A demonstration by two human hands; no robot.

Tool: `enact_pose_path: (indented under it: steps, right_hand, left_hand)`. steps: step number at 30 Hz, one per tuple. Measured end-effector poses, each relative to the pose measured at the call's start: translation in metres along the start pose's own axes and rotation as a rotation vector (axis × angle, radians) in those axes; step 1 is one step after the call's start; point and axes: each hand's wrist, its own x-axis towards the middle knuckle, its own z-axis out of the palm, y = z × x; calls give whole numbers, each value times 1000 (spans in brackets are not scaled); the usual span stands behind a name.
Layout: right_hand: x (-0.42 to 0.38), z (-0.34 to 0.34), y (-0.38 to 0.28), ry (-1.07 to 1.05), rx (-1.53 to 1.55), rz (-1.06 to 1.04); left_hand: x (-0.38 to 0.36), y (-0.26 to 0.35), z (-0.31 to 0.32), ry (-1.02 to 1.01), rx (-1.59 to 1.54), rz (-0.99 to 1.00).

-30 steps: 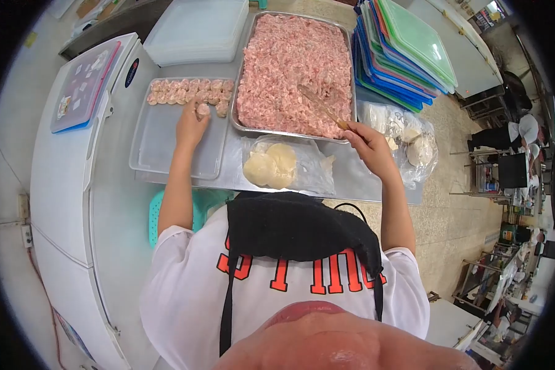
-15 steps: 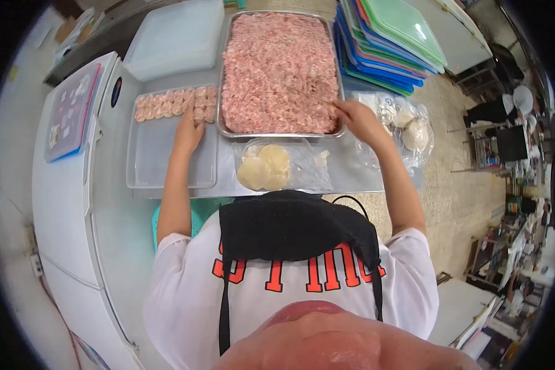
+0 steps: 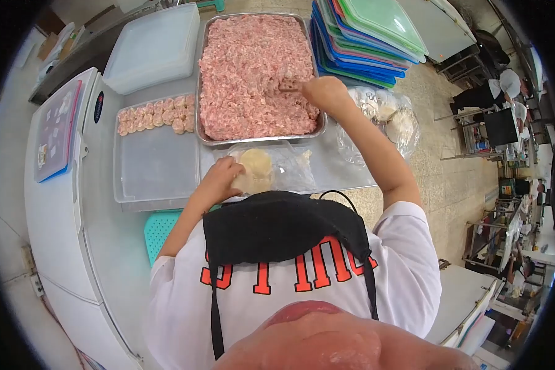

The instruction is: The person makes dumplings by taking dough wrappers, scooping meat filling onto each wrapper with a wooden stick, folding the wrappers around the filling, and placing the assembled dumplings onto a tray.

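My left hand is at the left edge of the pale round dumpling wrappers, its fingers and thumb curled round a wrapper's rim. The wrappers lie on a clear plastic bag at the table's front. My right hand grips a small flat spatula, its tip at the minced meat. That meat fills a deep metal tray. To the left, a clear plastic tray carries rows of small meat-filled dumplings along its far side.
Stacked clear containers stand at the back left, coloured lids at the back right. A plastic bag with pale dough sits right of the meat. A white freezer borders the left; a turquoise basket is below the table edge.
My left hand has left the dumplings and come down right to the wrappers. My right hand has moved inward over the meat with the spatula. The whole view has shifted slightly.
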Motion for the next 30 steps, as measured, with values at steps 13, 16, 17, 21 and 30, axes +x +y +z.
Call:
enact_pose_path:
  steps: [13, 16, 17, 21, 30]
  right_hand:
    - [-46, -20, 7, 4, 61, 72]
    - [-32, -8, -5, -34, 25, 116]
    - [-31, 1, -19, 15, 23, 92]
    - [-58, -8, -43, 99, 67, -15]
    - [-29, -3, -26, -185, 101, 186]
  left_hand:
    - [23, -12, 29, 159, 16, -117]
    - [32, -1, 43, 118, 170, -45]
    - [34, -12, 53, 130, 121, -93]
    - [41, -22, 43, 150, -97, -303]
    - [34, 8, 2, 286, -317, -270]
